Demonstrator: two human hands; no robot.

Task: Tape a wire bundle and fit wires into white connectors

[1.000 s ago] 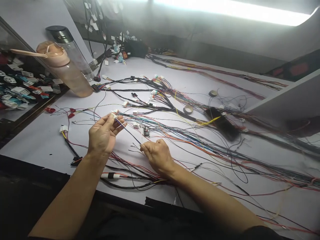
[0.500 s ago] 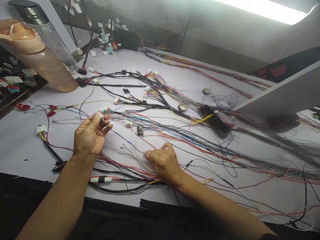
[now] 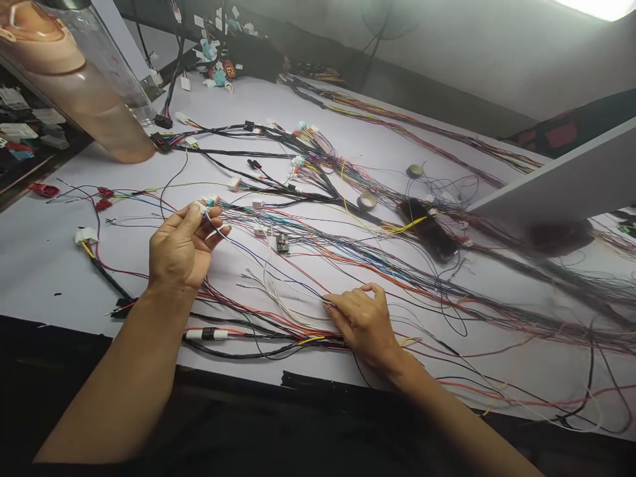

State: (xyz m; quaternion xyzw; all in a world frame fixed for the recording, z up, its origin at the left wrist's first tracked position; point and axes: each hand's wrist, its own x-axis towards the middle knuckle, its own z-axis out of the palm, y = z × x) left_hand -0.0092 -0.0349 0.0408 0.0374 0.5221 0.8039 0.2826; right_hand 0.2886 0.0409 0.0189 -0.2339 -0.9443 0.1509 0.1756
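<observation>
Between the thumb and fingers of my left hand (image 3: 177, 248) is a small white connector (image 3: 201, 209), partly covered by the fingertips. Blue and white wires (image 3: 253, 255) run from it down to the right. My right hand (image 3: 365, 321) pinches these wires farther along, its fingertips closed around them just above the table. Loose white wires (image 3: 271, 291) with bare terminals lie between the two hands. Below them stretches a bundle of red and black wires (image 3: 278, 324), partly under my right hand. A grey-black connector (image 3: 282, 243) lies beyond, on the table.
Wire harnesses (image 3: 318, 195) spread across the white table. A dark phone (image 3: 428, 230) and tape rolls (image 3: 367, 201) lie among them. Bottles (image 3: 94, 106) stand at the left, and a white panel (image 3: 556, 172) rises at the right. A white-capped connector (image 3: 206, 334) sits near the front edge.
My right hand has slid to the right along the wires, away from my left hand, so a longer stretch shows. The left hand keeps its hold on the connector. The view has tilted slightly.
</observation>
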